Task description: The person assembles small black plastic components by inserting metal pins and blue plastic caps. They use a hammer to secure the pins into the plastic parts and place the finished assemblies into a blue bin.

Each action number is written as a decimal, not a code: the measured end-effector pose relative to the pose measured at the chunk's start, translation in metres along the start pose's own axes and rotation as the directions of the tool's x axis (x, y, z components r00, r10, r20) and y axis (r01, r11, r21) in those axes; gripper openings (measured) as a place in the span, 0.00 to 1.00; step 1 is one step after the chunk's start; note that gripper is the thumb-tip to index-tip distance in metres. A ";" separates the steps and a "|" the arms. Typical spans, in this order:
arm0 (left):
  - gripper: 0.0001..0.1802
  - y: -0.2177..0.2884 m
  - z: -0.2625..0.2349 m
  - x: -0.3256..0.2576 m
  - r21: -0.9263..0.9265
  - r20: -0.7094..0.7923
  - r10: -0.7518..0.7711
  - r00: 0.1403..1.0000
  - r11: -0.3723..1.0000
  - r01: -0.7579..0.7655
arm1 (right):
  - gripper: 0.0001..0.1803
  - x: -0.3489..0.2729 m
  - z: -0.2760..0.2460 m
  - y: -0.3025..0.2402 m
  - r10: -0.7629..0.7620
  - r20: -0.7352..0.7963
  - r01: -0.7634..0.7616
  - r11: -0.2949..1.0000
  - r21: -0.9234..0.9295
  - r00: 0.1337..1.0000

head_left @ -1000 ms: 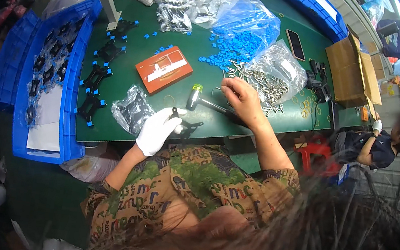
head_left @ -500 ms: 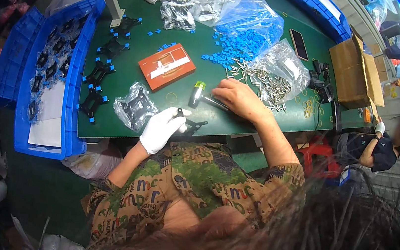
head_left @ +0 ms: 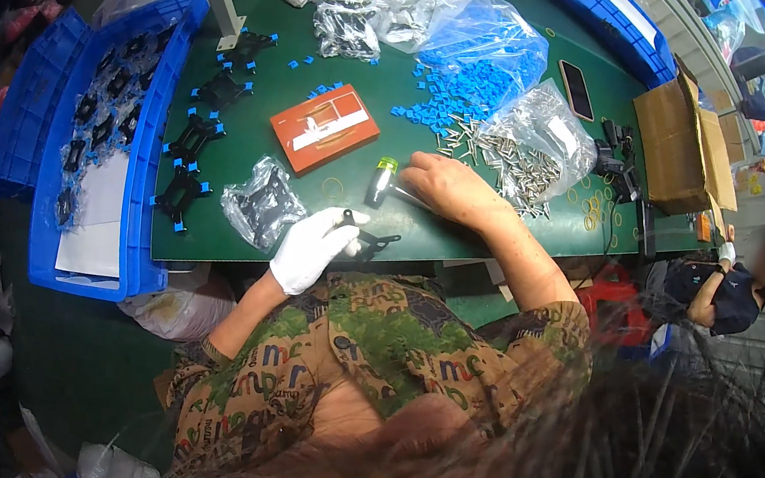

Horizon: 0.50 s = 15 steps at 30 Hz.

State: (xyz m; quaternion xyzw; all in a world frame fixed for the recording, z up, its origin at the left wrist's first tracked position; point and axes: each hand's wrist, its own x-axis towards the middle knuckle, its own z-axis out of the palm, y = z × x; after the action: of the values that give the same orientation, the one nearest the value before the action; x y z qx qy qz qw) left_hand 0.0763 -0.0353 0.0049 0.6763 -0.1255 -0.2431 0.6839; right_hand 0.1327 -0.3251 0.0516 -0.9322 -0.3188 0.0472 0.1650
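Observation:
My left hand [head_left: 312, 251], in a white glove, is closed on a black bracket [head_left: 374, 244] with thin arms, near the bench's front edge. Part of the bracket is hidden behind the glove. To its right, my bare right hand [head_left: 451, 190] curls over the metal shaft of a hammer-like tool [head_left: 382, 183] whose dark head has a lime-green end. The fingertips are partly out of sight. Left of the glove lies a plastic-wrapped black bracket [head_left: 263, 203]. Behind the tool is an orange-red box [head_left: 325, 127].
Loose metal screws [head_left: 518, 165], blue clips [head_left: 453, 90] and yellow rings [head_left: 594, 208] lie beyond my right hand. Black brackets with blue clips [head_left: 192, 137] line the left side, beside a blue crate [head_left: 141, 200]. A phone [head_left: 575, 89] and cardboard box [head_left: 671, 145] stand right; a co-worker [head_left: 731, 282] sits beyond.
My right hand has shifted slightly left along the shaft, closer to the tool's head. The left hand keeps the bracket almost in place. The whole view has moved a little.

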 end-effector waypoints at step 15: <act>0.09 0.019 0.010 0.002 0.419 -0.065 0.151 0.986 0.901 -0.110 | 0.05 -0.010 0.010 -0.077 0.090 -0.144 0.034 0.726 0.686 0.985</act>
State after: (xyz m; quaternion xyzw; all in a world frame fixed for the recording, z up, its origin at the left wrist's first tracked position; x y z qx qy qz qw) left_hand 0.0759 -0.0451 0.0242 0.8067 -0.1860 -0.1320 0.5452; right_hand 0.0781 -0.2716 0.0685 -0.8102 -0.2496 0.0857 0.5233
